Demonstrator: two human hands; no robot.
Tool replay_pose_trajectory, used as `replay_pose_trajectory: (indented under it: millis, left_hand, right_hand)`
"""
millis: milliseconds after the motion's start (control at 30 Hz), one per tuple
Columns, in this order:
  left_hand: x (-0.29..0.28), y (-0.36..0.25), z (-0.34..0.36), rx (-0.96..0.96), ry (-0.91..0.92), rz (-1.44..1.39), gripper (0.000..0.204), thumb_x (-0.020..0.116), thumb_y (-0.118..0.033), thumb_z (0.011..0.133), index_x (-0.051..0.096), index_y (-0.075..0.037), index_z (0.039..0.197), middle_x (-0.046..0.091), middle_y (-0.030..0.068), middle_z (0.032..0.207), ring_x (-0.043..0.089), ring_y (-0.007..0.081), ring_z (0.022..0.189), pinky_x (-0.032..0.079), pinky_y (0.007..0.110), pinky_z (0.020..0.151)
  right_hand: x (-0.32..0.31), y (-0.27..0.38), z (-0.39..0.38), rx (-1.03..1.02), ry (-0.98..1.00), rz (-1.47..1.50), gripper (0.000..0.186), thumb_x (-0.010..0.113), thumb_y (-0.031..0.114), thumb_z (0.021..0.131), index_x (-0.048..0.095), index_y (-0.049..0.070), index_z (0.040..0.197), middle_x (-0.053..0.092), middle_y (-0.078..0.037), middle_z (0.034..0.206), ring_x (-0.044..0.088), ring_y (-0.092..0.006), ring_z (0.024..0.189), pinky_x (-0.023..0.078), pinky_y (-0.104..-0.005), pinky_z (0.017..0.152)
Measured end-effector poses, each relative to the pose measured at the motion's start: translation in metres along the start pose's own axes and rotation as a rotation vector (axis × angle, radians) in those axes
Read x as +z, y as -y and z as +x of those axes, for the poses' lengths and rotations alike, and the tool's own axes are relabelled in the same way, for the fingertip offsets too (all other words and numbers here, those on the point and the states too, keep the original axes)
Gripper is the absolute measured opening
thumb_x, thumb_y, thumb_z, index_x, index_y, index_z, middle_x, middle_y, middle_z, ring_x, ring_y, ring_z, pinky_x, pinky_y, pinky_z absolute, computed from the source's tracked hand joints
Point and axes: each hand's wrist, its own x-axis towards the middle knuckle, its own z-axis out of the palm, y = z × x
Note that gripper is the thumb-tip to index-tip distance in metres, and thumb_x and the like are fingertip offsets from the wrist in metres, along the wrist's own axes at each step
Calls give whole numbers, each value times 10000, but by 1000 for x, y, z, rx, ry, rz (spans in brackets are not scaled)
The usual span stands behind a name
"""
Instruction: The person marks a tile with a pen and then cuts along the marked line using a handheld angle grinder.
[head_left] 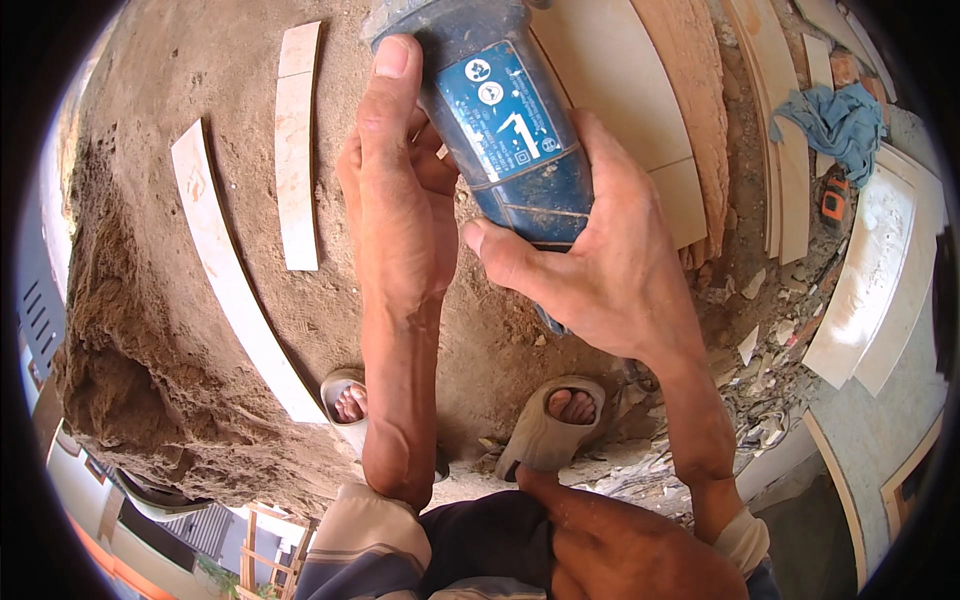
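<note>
A dusty blue power tool (515, 165) with a blue label and a greyish upper housing is held up in front of me. It tilts slightly, and its top end runs out of view. My left hand (395, 170) holds it from the left, the thumb laid along its side near the top; the fingers curl partly behind it. Around the lower end wraps my right hand (595, 250), its thumb across the bottom edge and its other fingers mostly hidden behind the body. The working end of the tool cannot be seen.
Two narrow tile strips (298, 150) lie on the sandy ground at left, beside a dirt bank (120, 370). Larger tile pieces (640, 90) lie ahead. At right are a blue cloth (835, 125), an orange tape measure (834, 198), a whitened board (870, 265) and broken rubble (750, 345).
</note>
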Motion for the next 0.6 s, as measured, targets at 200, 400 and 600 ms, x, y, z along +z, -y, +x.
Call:
replay_pose_trajectory:
  millis: [200, 400, 600]
  left_hand:
    - [-8, 16, 10, -38, -128, 87, 699, 561, -644, 1075, 677, 17, 1270, 768, 143, 1155, 733, 184, 1034, 576, 363, 949]
    - [-9, 24, 18, -12, -242, 60, 455, 673, -373, 1078, 710, 44, 1254, 793, 141, 1121, 749, 151, 957, 602, 304, 836]
    - [-34, 40, 33, -6, -55, 325, 266, 815, -95, 948, 758, 62, 1155, 815, 132, 1032, 749, 123, 850, 602, 274, 759]
  right_hand:
    - [0, -1, -1, 1, -2, 40, 555, 888, 213, 799, 630, -17, 1233, 756, -130, 1042, 749, -200, 927, 606, -368, 869]
    - [1, 5, -5, 14, 15, 94, 560, 887, 235, 800, 624, -20, 1222, 740, -125, 1028, 732, -196, 914, 597, -364, 853]
    - [-3, 4, -3, 32, 14, 12, 564, 893, 242, 797, 619, -22, 1214, 727, -122, 1013, 717, -193, 896, 588, -361, 835]
